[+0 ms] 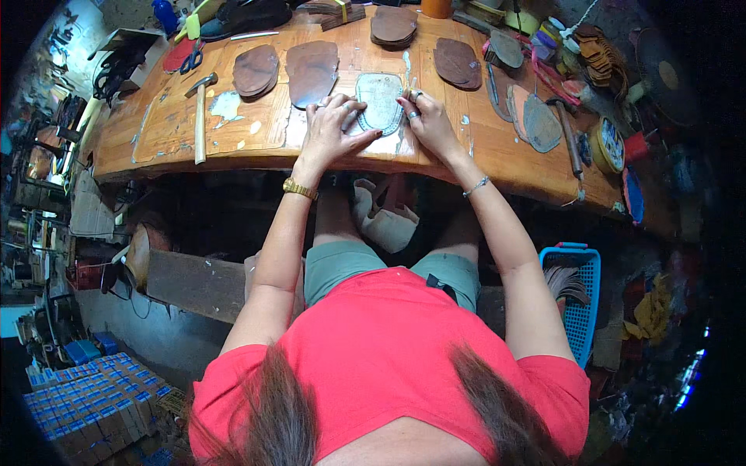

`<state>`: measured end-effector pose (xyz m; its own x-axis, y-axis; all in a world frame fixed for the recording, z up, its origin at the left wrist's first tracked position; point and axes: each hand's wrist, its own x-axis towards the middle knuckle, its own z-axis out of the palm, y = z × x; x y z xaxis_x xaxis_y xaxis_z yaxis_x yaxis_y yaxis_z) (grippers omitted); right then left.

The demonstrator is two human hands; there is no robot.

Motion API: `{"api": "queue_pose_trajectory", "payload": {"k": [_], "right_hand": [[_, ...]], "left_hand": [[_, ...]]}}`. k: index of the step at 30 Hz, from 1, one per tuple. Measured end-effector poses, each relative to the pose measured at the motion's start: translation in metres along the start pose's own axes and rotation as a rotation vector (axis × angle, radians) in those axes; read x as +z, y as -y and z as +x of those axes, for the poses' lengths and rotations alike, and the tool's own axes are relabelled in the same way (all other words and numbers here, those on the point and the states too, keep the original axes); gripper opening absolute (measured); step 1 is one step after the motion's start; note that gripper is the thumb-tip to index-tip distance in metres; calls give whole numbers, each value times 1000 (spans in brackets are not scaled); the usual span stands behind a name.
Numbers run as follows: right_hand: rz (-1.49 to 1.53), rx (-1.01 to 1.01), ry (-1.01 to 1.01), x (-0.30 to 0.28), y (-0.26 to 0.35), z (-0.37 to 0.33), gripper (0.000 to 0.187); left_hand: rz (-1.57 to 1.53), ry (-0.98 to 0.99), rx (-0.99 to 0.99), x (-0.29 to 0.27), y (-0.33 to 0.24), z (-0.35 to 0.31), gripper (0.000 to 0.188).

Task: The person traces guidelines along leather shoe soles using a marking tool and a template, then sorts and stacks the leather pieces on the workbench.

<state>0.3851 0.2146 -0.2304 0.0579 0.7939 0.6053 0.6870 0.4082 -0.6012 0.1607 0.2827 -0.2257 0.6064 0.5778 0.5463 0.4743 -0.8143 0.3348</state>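
Note:
A grey-green, round-ended flat template [379, 99] lies near the table's front edge, a darker border showing around it. Against its left side rests my left hand [334, 130], fingers spread and thumb stretched along the lower edge. My right hand [431, 124] is closed at the template's right edge, fingertips pinched together. Whatever is in that pinch is too small to make out. Brown leather pieces [311, 70] lie just beyond my left hand. Further left is a stack of rounded brown leather pieces [256, 71], and another leather stack [457, 64] sits beyond my right hand.
A hammer [200, 116] lies on the wooden table [175, 128] at left, with blue-handled scissors [191, 60] behind it. More leather pieces [393, 28] sit at the back. Rounded soles [542, 123], a second hammer [569, 140] and a round tin [608, 144] crowd the right. Below stands a blue basket [579, 322].

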Motion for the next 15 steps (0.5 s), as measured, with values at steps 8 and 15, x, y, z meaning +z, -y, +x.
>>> {"api": "queue_pose_trajectory", "payload": {"k": [8,15], "right_hand": [[313,357,-96,1,-6,-4,17],[-32,3,-91,5,-6,-5,16]], "left_hand": [[-16,46,-15,-2,0,-1,61],[-38,53,-16,-3,1,-1,64]]}}
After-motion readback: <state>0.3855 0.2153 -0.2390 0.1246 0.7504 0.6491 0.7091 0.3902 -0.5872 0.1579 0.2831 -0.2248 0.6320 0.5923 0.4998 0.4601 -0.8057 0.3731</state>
